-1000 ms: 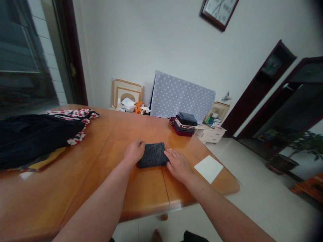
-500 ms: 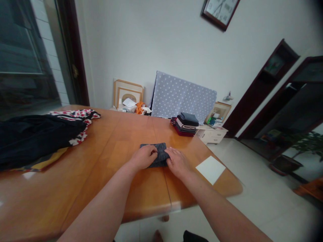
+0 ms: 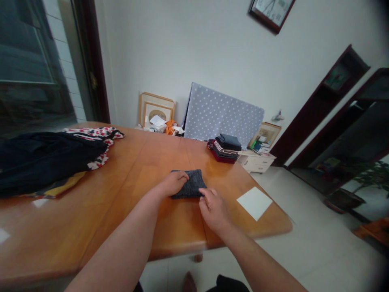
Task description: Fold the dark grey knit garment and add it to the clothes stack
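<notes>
Head view: left hand [image 3: 175, 182] and right hand [image 3: 214, 207] touch the folded charcoal garment [image 3: 193, 184] left and near right, grips unclear; likely edge-squaring, next needing light pressure.

The cloth [image 3: 193, 183] is mottled dark grey, the table [image 3: 146, 156] orange-brown, the cover [image 3: 223, 113] white-dotted grey.

The head camera looks forward and down over the table [image 3: 121, 178] (from close by).
</notes>
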`<state>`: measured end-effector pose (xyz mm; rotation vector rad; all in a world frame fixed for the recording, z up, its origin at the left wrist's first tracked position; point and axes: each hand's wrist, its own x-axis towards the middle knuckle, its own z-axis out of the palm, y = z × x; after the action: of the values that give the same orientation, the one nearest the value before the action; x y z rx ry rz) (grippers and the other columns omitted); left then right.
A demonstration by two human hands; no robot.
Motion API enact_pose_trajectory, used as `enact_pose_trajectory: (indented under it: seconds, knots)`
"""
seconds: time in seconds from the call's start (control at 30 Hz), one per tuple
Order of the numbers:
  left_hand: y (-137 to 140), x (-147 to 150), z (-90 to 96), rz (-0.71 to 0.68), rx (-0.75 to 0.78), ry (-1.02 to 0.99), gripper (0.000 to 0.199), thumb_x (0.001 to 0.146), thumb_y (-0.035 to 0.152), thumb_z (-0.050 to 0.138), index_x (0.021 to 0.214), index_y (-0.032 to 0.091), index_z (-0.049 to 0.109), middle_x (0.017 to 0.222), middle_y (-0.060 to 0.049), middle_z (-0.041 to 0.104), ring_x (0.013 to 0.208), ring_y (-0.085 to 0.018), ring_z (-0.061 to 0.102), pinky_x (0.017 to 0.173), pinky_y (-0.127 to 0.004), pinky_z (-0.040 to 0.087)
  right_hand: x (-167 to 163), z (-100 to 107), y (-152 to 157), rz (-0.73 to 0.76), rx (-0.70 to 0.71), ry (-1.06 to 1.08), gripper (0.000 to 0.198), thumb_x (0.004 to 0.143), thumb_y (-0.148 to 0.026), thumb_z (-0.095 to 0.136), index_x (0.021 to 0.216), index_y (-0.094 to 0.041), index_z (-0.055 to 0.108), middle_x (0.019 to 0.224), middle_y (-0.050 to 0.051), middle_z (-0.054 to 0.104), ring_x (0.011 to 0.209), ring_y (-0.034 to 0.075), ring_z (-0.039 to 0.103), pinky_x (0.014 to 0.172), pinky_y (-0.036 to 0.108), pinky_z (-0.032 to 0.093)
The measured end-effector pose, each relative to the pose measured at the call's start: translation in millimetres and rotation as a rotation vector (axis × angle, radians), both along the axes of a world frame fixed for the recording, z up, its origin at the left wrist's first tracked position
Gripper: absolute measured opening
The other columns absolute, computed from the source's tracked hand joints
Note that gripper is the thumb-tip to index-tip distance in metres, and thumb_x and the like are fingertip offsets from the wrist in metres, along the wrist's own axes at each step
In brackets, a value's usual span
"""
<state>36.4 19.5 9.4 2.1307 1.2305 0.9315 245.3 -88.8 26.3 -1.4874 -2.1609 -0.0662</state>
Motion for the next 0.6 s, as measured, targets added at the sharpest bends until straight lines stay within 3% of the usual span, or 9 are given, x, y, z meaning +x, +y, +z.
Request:
enact_pose_trajectory:
  seconds: [0.1,0.2,0.43,0.6]
  knots:
    - [2,-1,-2.8,-0.003,-0.113,-0.105,0.028,0.083,0.027,0.045,0.092,0.019,0.07,0.096,-0.005,0.073,0.092,-0.019,0.065,0.084,-0.029,0.051,-25,8,-17,0.058,-0.074,-0.151,0.031,0.094,-0.026,0.044,0.115,-0.024,0.066,0.1,0.007,0.065,0.097,0.023,0.058,0.084,0.035,0.045]
    - [2,-2,-4.2,-0.017,-0.181,-0.194,0.03,0.083,0.026,0.043,0.093,0.017,0.069,0.095,-0.006,0.072,0.089,-0.018,0.066,0.083,-0.029,0.052,-44,11,-22,0.075,-0.132,-0.267,0.032,0.097,-0.032,0.042,0.116,-0.026,0.065,0.096,0.007,0.065,0.092,0.023,0.059,0.078,0.035,0.044]
    - [0,-5,-1.9,-0.037,-0.192,-0.215,0.029,0.08,0.021,0.043,0.093,0.016,0.069,0.095,-0.006,0.071,0.088,-0.017,0.065,0.082,-0.028,0.052,-64,7,-13,-0.009,-0.211,-0.303,0.045,0.098,-0.043,0.039,0.135,-0.022,0.052,0.105,0.01,0.068,0.09,0.025,0.065,0.073,0.035,0.043]
    - [0,-6,-0.8,-0.03,-0.203,-0.175,0.03,0.079,0.017,0.044,0.095,0.017,0.069,0.094,-0.005,0.073,0.087,-0.016,0.065,0.08,-0.026,0.052,-72,9,-9,0.034,-0.23,-0.32,0.041,0.1,-0.048,0.032,0.123,-0.027,0.059,0.098,0.006,0.07,0.084,0.025,0.067,0.069,0.036,0.044]
